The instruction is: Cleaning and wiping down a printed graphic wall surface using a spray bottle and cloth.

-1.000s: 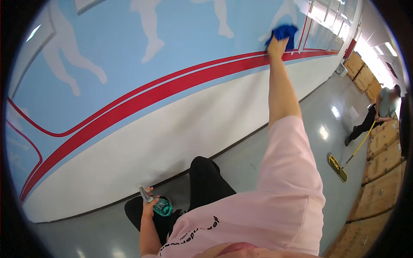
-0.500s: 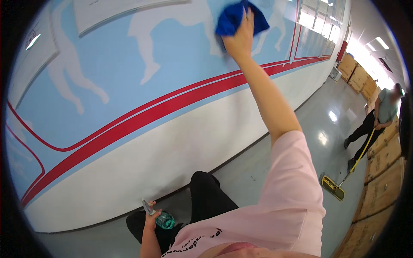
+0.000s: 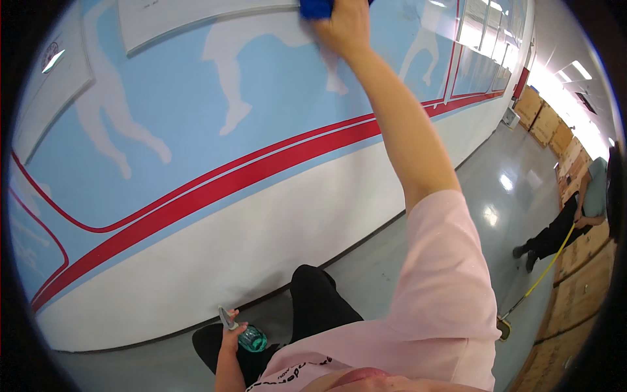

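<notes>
Blue cloth [image 3: 318,7], bunched, pressed flat against the painted wall [image 3: 274,117] at the very top of the view, only its lower edge showing. Right hand [image 3: 344,26]: raised high on an outstretched arm, fingers closed over the cloth, holding it to the pale blue surface beside a white silhouette figure.

Left hand [image 3: 232,336]: low, near the person's knee, wrapped around a small clear teal spray bottle [image 3: 248,338] with a grey trigger pointing up toward the wall.

Wall: pale blue above, white below, the two parted by a curved red stripe [image 3: 215,189] with a thinner red line over it.

Floor [image 3: 509,196]: grey, glossy, lamps mirrored in it.

Another person [image 3: 575,215]: well apart on the right, holding a yellow-handled mop [image 3: 532,287], beside stacked wooden crates [image 3: 575,261].
</notes>
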{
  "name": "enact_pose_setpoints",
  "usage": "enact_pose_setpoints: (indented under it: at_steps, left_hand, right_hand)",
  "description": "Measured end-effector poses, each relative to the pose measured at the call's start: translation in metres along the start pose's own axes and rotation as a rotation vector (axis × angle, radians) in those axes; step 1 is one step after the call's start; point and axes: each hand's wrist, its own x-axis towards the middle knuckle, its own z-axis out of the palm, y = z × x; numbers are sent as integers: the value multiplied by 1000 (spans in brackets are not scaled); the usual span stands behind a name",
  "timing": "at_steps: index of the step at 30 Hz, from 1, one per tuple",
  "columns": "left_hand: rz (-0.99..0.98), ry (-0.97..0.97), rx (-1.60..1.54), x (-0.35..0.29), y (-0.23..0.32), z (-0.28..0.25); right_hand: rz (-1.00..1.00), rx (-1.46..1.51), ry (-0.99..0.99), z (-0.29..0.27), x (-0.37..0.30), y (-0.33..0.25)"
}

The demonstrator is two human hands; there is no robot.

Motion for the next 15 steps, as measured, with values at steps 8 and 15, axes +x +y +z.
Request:
enact_pose_setpoints:
  at_steps: [8, 15]
  left_hand:
    - [-4, -14, 43, -14, 6, -11]
    - [44, -27, 19, -19, -2, -19]
  right_hand:
    - [-231, 73, -493, -33, -199, -63]
    - [1, 36, -315, -36, -139, -44]
